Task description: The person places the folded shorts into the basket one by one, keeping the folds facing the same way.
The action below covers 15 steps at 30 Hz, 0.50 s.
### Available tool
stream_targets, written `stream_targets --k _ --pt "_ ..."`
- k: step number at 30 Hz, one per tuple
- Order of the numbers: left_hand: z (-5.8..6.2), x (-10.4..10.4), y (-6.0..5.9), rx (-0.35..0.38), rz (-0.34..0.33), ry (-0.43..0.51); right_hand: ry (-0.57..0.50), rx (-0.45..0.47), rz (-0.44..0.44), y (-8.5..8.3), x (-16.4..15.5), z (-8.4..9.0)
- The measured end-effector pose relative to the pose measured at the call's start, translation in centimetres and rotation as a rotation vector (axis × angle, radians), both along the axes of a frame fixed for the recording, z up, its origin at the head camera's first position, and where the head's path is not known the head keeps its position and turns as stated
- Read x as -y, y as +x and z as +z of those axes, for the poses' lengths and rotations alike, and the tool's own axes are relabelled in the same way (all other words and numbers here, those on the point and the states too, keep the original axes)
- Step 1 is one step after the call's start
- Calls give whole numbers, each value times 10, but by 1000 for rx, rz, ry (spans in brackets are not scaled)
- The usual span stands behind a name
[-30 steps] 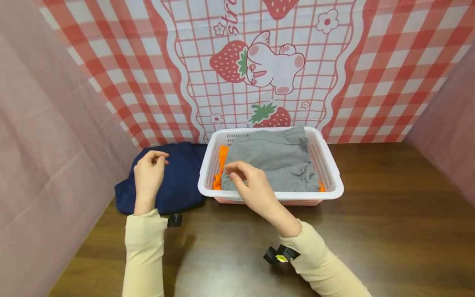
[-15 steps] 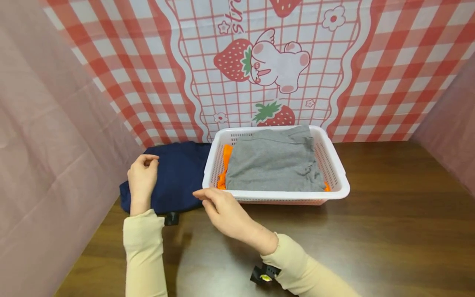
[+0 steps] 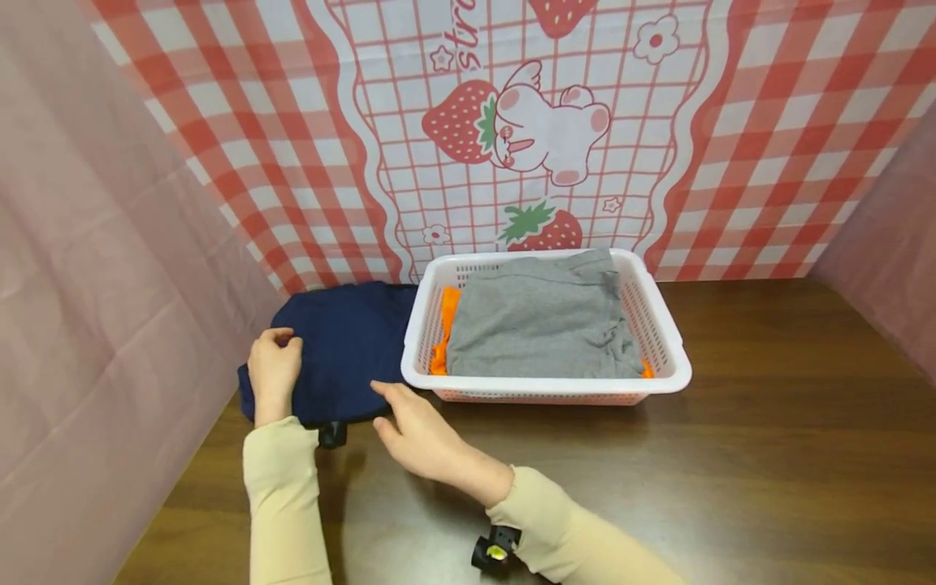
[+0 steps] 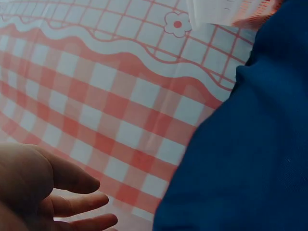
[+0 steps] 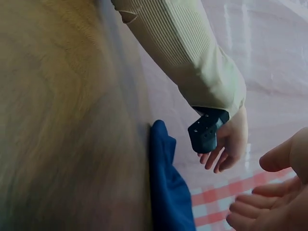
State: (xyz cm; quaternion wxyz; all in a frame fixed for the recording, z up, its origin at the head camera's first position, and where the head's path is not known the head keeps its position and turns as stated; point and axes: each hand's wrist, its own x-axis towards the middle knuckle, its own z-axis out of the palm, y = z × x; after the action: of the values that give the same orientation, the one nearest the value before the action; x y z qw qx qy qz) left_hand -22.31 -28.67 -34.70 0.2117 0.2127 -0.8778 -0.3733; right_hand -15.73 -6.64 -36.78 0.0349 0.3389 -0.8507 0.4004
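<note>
Wooden table (image 3: 731, 455) bears a navy garment (image 3: 344, 349) between 2 loose, empty grips, left hand (image 3: 272, 370) and right hand (image 3: 417, 435).

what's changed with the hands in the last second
The right hand moved off the basket's gray cloth, left and nearer, to the navy cloth's near edge. The left hand slid nearer. Basket and cloths stayed put.

One white basket (image 3: 669, 345), three folded garments: navy (image 3: 344, 345), grey (image 3: 541, 325), orange (image 3: 442, 325).

Right hand (image 3: 424, 435) left basket (image 3: 661, 345), reached navy cloth (image 3: 344, 349).
</note>
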Motion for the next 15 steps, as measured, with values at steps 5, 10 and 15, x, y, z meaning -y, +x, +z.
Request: stream_targets --k 5,10,15 --pt "-7 7 -1 41 -2 0 -9 49 -45 -6 12 -6" --pt "-10 14 -1 88 -6 -1 31 95 -63 -10 17 -13" --pt "-17 21 -2 174 -22 18 22 142 -124 -15 25 -20"
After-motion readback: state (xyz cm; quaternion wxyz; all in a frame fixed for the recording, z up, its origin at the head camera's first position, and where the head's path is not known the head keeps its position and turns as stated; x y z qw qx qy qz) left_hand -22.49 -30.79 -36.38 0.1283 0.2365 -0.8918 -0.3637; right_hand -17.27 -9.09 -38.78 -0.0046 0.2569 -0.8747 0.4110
